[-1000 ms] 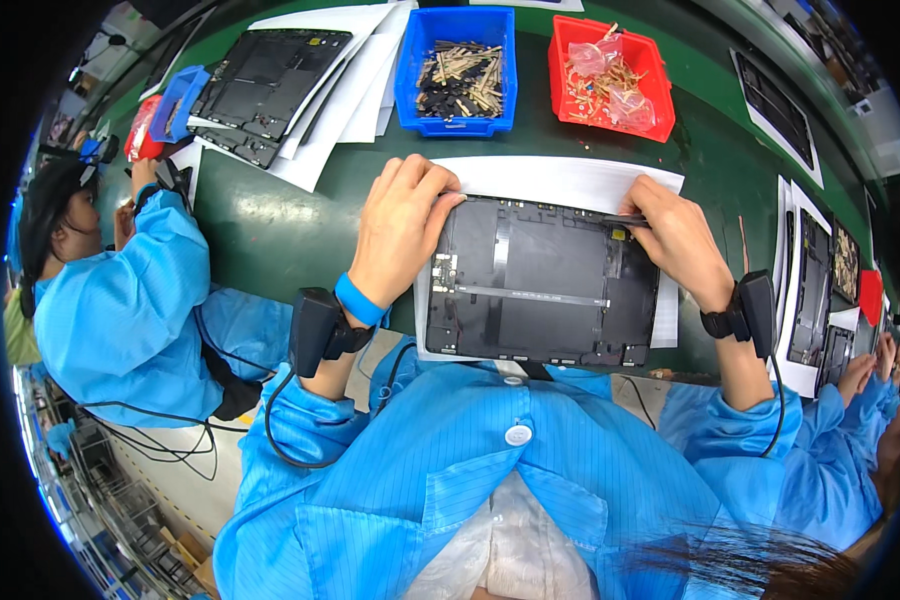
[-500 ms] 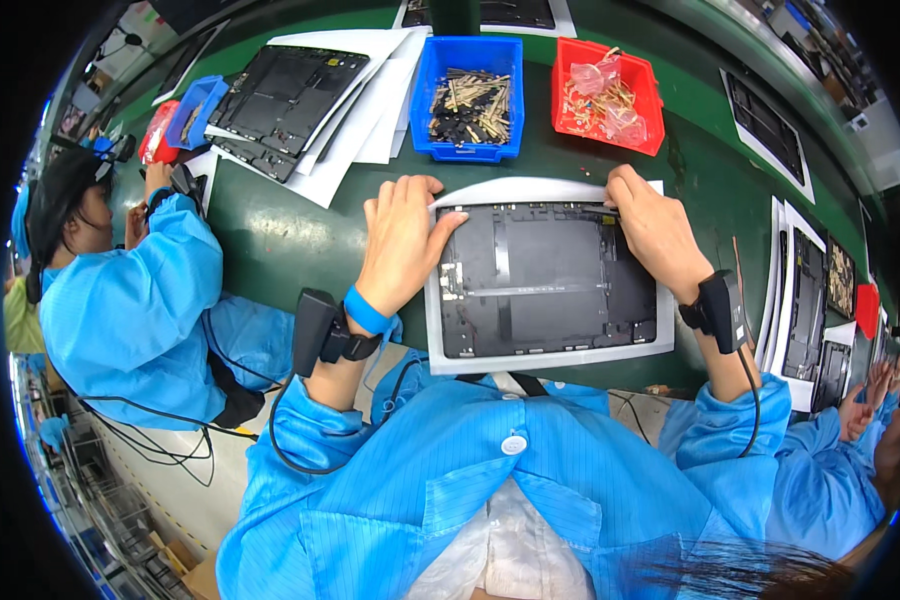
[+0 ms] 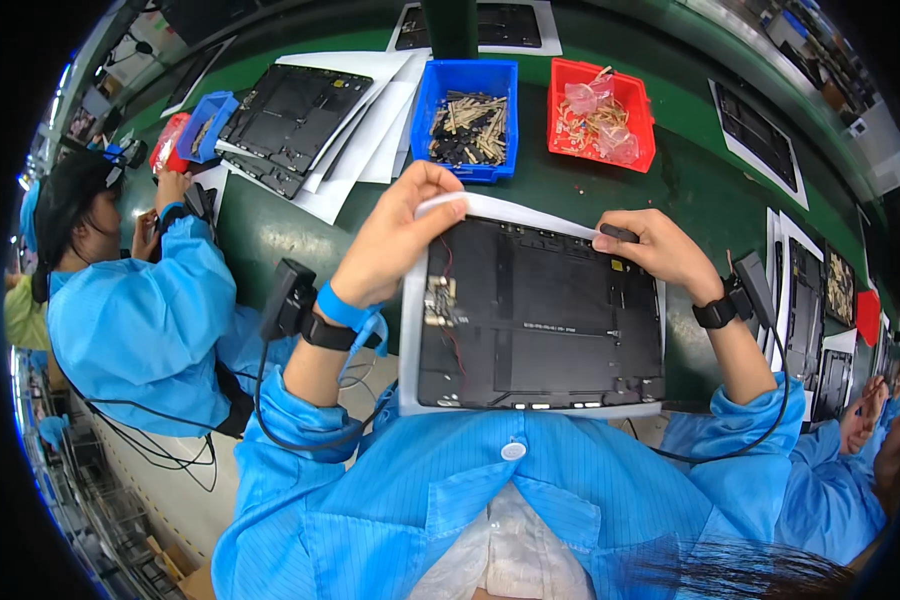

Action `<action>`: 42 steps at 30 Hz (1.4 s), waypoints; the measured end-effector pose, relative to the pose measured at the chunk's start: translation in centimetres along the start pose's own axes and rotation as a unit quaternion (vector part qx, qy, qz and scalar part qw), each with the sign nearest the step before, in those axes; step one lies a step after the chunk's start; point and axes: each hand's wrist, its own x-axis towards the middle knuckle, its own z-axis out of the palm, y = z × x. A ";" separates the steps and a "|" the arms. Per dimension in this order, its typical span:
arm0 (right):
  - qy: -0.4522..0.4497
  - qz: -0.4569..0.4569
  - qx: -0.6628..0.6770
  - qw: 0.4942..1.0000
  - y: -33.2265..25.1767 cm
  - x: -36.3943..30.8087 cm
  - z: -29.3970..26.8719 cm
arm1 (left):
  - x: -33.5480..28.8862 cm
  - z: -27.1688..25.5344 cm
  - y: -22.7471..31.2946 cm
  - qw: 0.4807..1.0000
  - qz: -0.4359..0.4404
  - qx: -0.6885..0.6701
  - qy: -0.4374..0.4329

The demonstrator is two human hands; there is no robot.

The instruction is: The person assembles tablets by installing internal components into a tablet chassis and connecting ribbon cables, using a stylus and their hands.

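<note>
A flat black device panel (image 3: 555, 300), like an opened tablet with a few parts and thin red wires at its left side, lies on a white sheet (image 3: 515, 208) close to my body. My left hand (image 3: 395, 225) pinches the sheet at the far left corner, thumb over the panel's corner. At the far right corner, my right hand (image 3: 660, 250) is closed with a small black piece (image 3: 620, 233) between thumb and fingers. Whether those fingers also grip the sheet or panel edge I cannot tell.
Beyond the panel stand a blue bin (image 3: 467, 165) of small strip-like parts and a red bin (image 3: 622, 160) of small parts and clear plastic. Stacked panels on white sheets (image 3: 295, 120) lie far left, more panels (image 3: 802, 300) right. A person in blue (image 3: 140, 320) sits left, another far right.
The panel and sheet have come nearer my body, with both hands still at the far corners. A small black piece now shows in my right hand.
</note>
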 end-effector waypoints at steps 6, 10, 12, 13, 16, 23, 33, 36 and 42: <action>-0.027 -0.048 0.152 0.987 0.3 0.0 -0.3 | 1.3 -0.7 1.9 0.995 -0.066 -0.067 -0.022; -0.005 -0.055 0.122 0.991 0.0 -0.6 -0.4 | 0.9 -0.5 1.7 0.994 -0.058 -0.091 -0.023; 0.001 -0.043 0.092 0.995 -0.5 -0.9 -0.8 | 0.9 -0.5 1.6 0.994 -0.049 -0.096 -0.028; 0.011 -0.040 0.075 0.996 -0.9 -1.1 -0.9 | 0.9 -0.5 1.5 0.993 -0.041 -0.102 -0.034; 0.034 -0.041 0.053 0.997 -1.5 -1.6 -0.8 | 0.8 -0.2 1.3 0.998 0.005 -0.061 -0.013; 0.118 -0.066 -0.013 0.991 -2.7 -3.0 -0.7 | 0.0 0.3 1.0 0.992 0.112 0.054 0.027; 0.205 -0.130 -0.092 0.966 -3.4 -4.4 -0.4 | -0.5 0.6 0.9 0.984 0.165 0.049 0.049; 0.211 -0.133 -0.097 0.964 -3.5 -4.4 -0.4 | -0.4 0.3 0.5 0.980 0.176 0.078 0.042; 0.208 -0.128 -0.076 0.967 -2.9 -4.3 -0.4 | -0.3 0.7 0.9 0.984 0.163 0.057 0.046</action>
